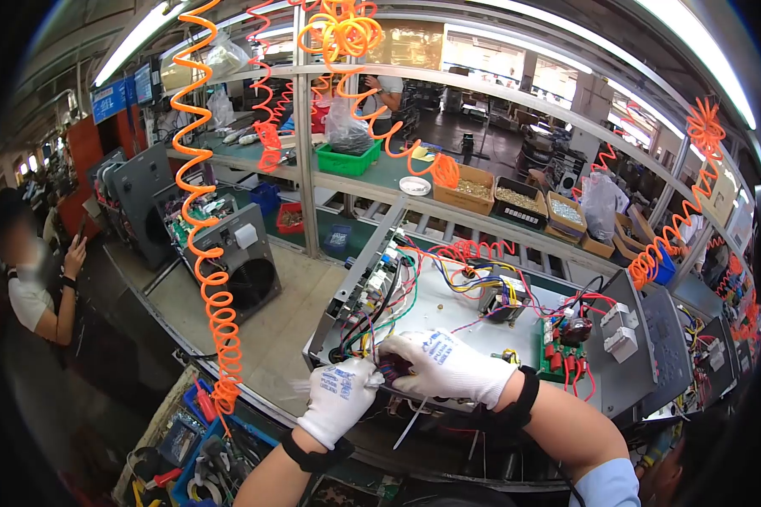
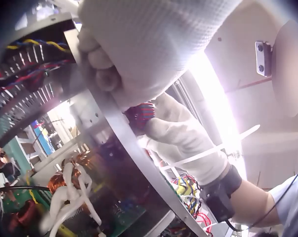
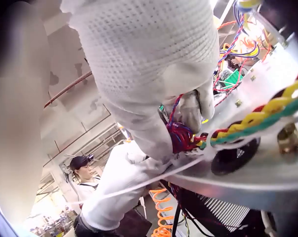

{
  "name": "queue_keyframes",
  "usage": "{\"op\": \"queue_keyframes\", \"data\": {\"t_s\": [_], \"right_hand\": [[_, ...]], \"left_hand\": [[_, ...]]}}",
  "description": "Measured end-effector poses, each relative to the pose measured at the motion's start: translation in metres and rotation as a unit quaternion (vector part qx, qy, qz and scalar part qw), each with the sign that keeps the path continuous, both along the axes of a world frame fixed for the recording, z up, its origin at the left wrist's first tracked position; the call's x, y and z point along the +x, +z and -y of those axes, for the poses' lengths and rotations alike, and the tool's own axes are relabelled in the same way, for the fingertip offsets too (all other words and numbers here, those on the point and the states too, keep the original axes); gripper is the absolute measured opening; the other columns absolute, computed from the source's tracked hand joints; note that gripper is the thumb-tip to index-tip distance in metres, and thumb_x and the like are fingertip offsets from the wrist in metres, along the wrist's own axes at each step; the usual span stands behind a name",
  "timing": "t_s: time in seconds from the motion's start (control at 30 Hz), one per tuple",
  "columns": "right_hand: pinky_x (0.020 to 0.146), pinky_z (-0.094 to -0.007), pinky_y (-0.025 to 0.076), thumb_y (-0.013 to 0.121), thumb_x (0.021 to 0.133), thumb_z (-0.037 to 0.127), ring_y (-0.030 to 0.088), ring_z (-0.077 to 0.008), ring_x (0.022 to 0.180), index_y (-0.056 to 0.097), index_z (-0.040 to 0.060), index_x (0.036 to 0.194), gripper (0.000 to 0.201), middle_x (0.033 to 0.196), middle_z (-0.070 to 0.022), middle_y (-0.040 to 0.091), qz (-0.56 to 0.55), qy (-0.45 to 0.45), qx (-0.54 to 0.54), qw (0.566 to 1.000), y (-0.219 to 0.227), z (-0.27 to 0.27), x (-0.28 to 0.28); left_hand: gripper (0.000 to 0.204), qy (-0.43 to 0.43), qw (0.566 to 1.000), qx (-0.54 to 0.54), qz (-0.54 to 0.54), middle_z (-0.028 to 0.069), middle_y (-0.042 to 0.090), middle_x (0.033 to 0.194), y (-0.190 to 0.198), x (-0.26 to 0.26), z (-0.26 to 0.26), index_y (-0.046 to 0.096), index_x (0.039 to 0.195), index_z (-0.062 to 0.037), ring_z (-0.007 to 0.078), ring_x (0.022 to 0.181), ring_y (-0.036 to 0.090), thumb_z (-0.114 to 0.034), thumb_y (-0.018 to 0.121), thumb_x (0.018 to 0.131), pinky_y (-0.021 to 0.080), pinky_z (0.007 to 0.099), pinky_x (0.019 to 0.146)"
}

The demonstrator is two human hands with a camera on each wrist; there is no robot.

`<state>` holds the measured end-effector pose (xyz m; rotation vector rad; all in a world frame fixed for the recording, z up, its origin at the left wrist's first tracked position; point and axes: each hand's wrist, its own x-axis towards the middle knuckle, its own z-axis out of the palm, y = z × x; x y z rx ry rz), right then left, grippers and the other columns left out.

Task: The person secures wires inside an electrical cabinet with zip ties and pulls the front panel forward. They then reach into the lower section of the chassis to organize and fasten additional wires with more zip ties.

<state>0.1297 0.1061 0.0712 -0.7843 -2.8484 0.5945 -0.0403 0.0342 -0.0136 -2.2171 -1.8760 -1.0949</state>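
- Wire bundle [image 1: 395,367], red, blue and purple, gathered at the near left corner of the open chassis [image 1: 431,296]; just beside the metal rim, between both hands.
- Right hand [image 1: 457,367], in a white knit glove, clamped on the wire bundle with fingers curled round it; black band at the wrist.
- Left hand [image 1: 338,397], gloved alike, fingers curled in close against the near end of the bundle; fingertips partly hidden, so cannot tell whether clamped on wires or on something else.
- White cable tie [image 2: 213,148], thin and slanting out from beside the bundle; passing in front of the right hand in the left wrist view.
- Twisted yellow, green and red wires [image 3: 260,118], running from the bundle over the chassis; black round grommet [image 3: 235,155] just below them.
- Farther inside the chassis, a transformer [image 1: 503,300] with loose coloured wires around it; green board [image 1: 558,351] with red parts to the right; white block [image 1: 620,334] on the end panel.
- Left of the chassis, a grey unit [image 1: 249,279] with a round fan opening, behind an orange coiled hose [image 1: 220,317].
- Beyond, on a shelf, a green bin [image 1: 347,159], a white dish [image 1: 414,185] and a cardboard box [image 1: 463,190] of small parts.
- Far left, a person [image 1: 38,287] in a dark cap, one hand raised.
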Motion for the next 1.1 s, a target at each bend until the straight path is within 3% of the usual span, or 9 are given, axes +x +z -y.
{"op": "queue_keyframes", "data": {"t_s": [0.27, 0.4, 0.47, 0.5, 0.57, 0.8, 0.87, 0.93, 1.1], "right_hand": [[0.081, -0.0423, 0.048, 0.069, 0.077, 0.017, 0.061, -0.0334, 0.094, 0.057, 0.0085, 0.114, 0.040, 0.100, -0.0147, 0.062, -0.091, 0.062, 0.086, 0.990, -0.021, 0.007, 0.006], [0.088, -0.0423, 0.045, 0.071, 0.077, 0.022, 0.059, -0.0317, 0.101, 0.050, 0.0120, 0.127, 0.056, 0.113, -0.0109, 0.060, -0.020, 0.036, 0.118, 0.992, -0.021, 0.013, 0.014], [0.091, -0.0433, 0.043, 0.072, 0.076, 0.024, 0.059, -0.0318, 0.101, 0.050, 0.0108, 0.128, 0.058, 0.113, -0.0123, 0.059, -0.031, 0.023, 0.108, 0.993, -0.018, 0.016, 0.013], [0.091, -0.0433, 0.043, 0.072, 0.076, 0.024, 0.059, -0.0318, 0.101, 0.050, 0.0108, 0.128, 0.058, 0.113, -0.0123, 0.059, -0.033, 0.026, 0.109, 0.993, -0.017, 0.017, 0.014], [0.094, -0.0477, 0.040, 0.072, 0.075, 0.027, 0.060, -0.0299, 0.099, 0.051, 0.0097, 0.124, 0.056, 0.105, -0.0115, 0.062, -0.040, 0.008, 0.178, 0.983, -0.017, 0.019, 0.023], [0.099, -0.0484, 0.036, 0.056, 0.079, 0.013, 0.064, -0.0288, 0.075, 0.064, 0.0106, 0.086, 0.010, 0.071, -0.0102, 0.064, 0.080, -0.067, 0.236, 0.966, 0.031, -0.001, 0.078], [0.091, -0.0424, 0.042, 0.058, 0.076, 0.013, 0.064, -0.0302, 0.076, 0.065, 0.0086, 0.084, 0.011, 0.077, -0.0121, 0.066, 0.016, -0.103, 0.197, 0.975, 0.067, -0.008, 0.106], [0.070, -0.0274, 0.049, 0.060, 0.078, 0.005, 0.063, -0.0129, 0.075, 0.067, 0.0045, 0.096, 0.019, 0.081, -0.0070, 0.066, -0.054, -0.198, -0.068, 0.976, 0.105, -0.006, 0.135], [0.073, -0.0329, 0.053, 0.073, 0.078, 0.013, 0.062, -0.0161, 0.072, 0.061, -0.0006, 0.098, 0.027, 0.081, -0.0059, 0.063, -0.461, -0.151, -0.346, 0.803, 0.119, -0.002, 0.191]], "left_hand": [[0.021, -0.007, 1.000, 0.016, 0.004, 0.0122, 0.063, 0.072, -0.009, -0.002, 0.007, 0.064, 0.099, -0.0052, 0.0288, 0.064, 0.063, -0.017, 0.058, 0.082, 0.050, 0.0379, 0.056], [0.033, 0.106, 0.909, -0.042, 0.401, 0.0143, 0.059, 0.065, -0.021, 0.009, 0.038, 0.059, 0.114, 0.0011, 0.0246, 0.053, 0.057, -0.010, 0.061, 0.083, 0.047, 0.0331, 0.053], [0.029, 0.082, 0.899, -0.008, 0.430, 0.0054, 0.054, 0.061, -0.027, 0.012, 0.047, 0.059, 0.114, 0.0021, 0.0070, 0.057, 0.052, -0.003, 0.060, 0.085, 0.042, 0.0232, 0.053], [0.029, 0.085, 0.899, -0.005, 0.429, 0.0054, 0.054, 0.061, -0.026, 0.009, 0.049, 0.059, 0.114, 0.0021, 0.0070, 0.057, 0.052, -0.003, 0.060, 0.085, 0.042, 0.0232, 0.053], [0.035, 0.049, 0.975, 0.175, 0.131, 0.0042, 0.054, 0.060, -0.023, 0.005, 0.048, 0.059, 0.115, -0.0009, 0.0098, 0.053, 0.053, -0.003, 0.064, 0.081, 0.044, 0.0242, 0.052], [0.046, -0.002, 0.998, 0.069, 0.009, 0.0057, 0.057, 0.062, 0.000, 0.032, 0.024, 0.061, 0.117, -0.0088, 0.0207, 0.052, 0.058, -0.016, 0.074, 0.074, 0.048, 0.0300, 0.052], [0.048, -0.007, 0.998, 0.047, 0.038, 0.0138, 0.067, 0.081, -0.002, 0.030, 0.024, 0.059, 0.119, -0.0087, 0.0265, 0.065, 0.066, -0.021, 0.075, 0.076, 0.052, 0.0338, 0.059], [0.048, -0.013, 0.996, 0.054, 0.073, 0.0150, 0.068, 0.085, -0.005, 0.030, 0.023, 0.060, 0.119, -0.0091, 0.0277, 0.068, 0.067, -0.023, 0.075, 0.076, 0.052, 0.0343, 0.061], [0.042, -0.016, 0.987, -0.016, 0.161, 0.0161, 0.067, 0.085, -0.019, 0.025, 0.014, 0.059, 0.118, -0.0066, 0.0313, 0.070, 0.066, -0.022, 0.068, 0.080, 0.052, 0.0377, 0.060]]}}
